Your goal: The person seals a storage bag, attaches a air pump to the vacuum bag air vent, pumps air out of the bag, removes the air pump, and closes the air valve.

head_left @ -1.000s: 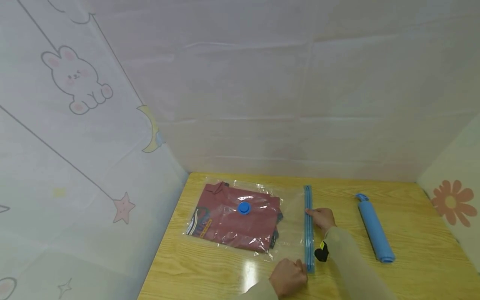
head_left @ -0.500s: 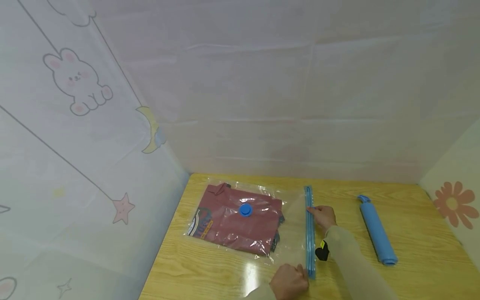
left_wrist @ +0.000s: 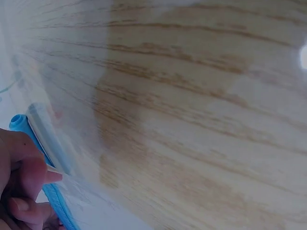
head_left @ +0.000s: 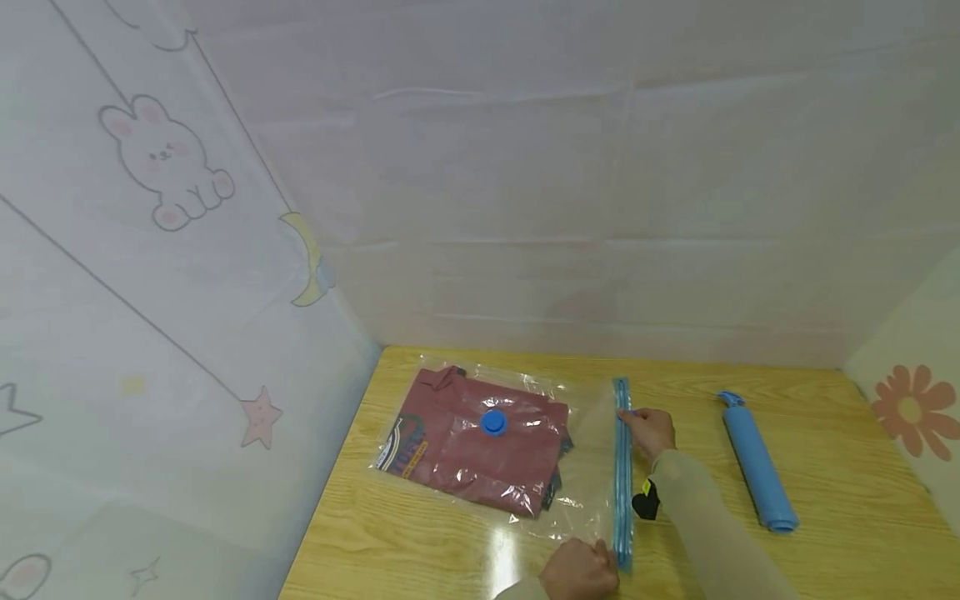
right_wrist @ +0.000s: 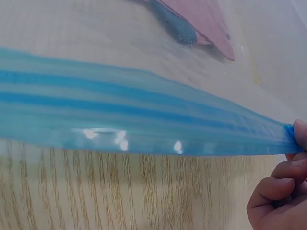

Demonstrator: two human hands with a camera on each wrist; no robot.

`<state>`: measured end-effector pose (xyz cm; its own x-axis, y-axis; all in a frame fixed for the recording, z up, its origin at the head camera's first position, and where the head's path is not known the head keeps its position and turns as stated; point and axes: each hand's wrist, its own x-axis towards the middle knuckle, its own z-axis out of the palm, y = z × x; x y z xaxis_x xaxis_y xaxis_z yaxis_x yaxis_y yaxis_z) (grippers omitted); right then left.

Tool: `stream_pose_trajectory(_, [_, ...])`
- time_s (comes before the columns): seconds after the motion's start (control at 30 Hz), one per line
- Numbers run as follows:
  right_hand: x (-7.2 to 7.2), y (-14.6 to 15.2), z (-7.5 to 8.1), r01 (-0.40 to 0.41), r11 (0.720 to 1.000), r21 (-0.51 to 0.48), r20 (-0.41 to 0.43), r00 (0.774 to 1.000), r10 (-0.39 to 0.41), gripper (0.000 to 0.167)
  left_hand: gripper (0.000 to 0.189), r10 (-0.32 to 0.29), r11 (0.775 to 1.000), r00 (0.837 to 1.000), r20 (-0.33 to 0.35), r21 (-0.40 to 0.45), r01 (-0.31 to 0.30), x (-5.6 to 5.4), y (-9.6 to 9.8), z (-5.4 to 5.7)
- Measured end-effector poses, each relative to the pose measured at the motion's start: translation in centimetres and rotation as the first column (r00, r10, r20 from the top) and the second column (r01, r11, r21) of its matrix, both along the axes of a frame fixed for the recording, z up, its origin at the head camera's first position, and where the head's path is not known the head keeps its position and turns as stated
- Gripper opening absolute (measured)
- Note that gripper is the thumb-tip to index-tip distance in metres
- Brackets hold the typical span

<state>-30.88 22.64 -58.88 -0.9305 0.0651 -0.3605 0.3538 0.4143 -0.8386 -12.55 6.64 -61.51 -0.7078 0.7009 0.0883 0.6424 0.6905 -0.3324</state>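
Note:
A clear vacuum storage bag [head_left: 588, 467] lies flat on the wooden table with a folded dark red garment [head_left: 487, 450] inside. On its top sits a round blue valve [head_left: 493, 422]. Along its right end runs a blue zip strip [head_left: 623, 492]. My right hand [head_left: 651, 432] pinches this strip near its far end, where a small blue slider [right_wrist: 289, 130] shows at the fingertips in the right wrist view. At the near end, my left hand [head_left: 579, 570] grips the bag's edge with curled fingers; clear film stretches from them in the left wrist view.
A blue hand pump [head_left: 759, 467] lies on the table [head_left: 847, 483] to the right of my right forearm. Pale printed wall sheets [head_left: 525, 208] enclose the table at the back and sides. A black wrist mount [head_left: 646, 502] sits beside my right sleeve.
The bag's zip end has shifted slightly towards me along with my left hand. My right hand now pinches the strip a little closer to its far end. The pump stays lying there.

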Motion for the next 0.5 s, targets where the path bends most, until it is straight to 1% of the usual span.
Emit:
stream_pose_trajectory(0.03, [0.0,0.0,0.0,-0.001,1.0,0.002,-0.005,1.0,0.001,0.055,0.014,-0.033,0.999,0.999,-0.018,-0.032,0.033,0.0,0.0,0.0])
stream_pose_trajectory(0.1, [-0.1,0.0,0.0,-0.008,1.0,0.006,-0.011,1.0,0.008,0.056,0.013,-0.065,0.996,0.998,-0.02,-0.054,0.064,-0.1,-0.2,0.0])
stream_pose_trajectory(0.17, [-0.3,0.0,0.0,-0.01,1.0,0.005,-0.004,1.0,0.01,0.057,0.014,-0.094,0.993,0.995,-0.046,-0.071,0.09,-0.1,-0.3,0.1])
stream_pose_trajectory(0.2, [-0.4,-0.1,0.0,-0.009,1.0,0.004,-0.002,1.0,0.009,0.057,0.014,-0.1,0.993,0.994,-0.048,-0.074,0.096,-0.1,-0.3,0.2])
stream_pose_trajectory(0.3, [-0.6,-0.1,0.0,-0.007,1.0,0.006,-0.009,1.0,0.007,0.058,0.016,-0.139,0.985,0.986,-0.088,-0.112,0.129,-0.1,-0.4,0.2])
stream_pose_trajectory(0.37, [-0.7,-0.2,0.1,-0.003,1.0,0.01,-0.022,1.0,0.003,0.057,0.016,-0.152,0.981,0.984,-0.09,-0.136,0.139,-0.1,-0.3,0.2])
stream_pose_trajectory(0.43, [-0.9,-0.2,0.1,-0.002,1.0,0.011,-0.037,0.999,0.003,0.056,0.016,-0.134,0.982,0.989,-0.061,-0.139,0.125,-0.1,-0.2,0.0])
stream_pose_trajectory(0.5, [-1.1,-0.1,-0.1,0.002,1.0,0.003,-0.039,0.999,-0.002,0.056,0.016,-0.091,0.988,0.996,-0.025,-0.125,0.087,0.0,0.0,-0.1])
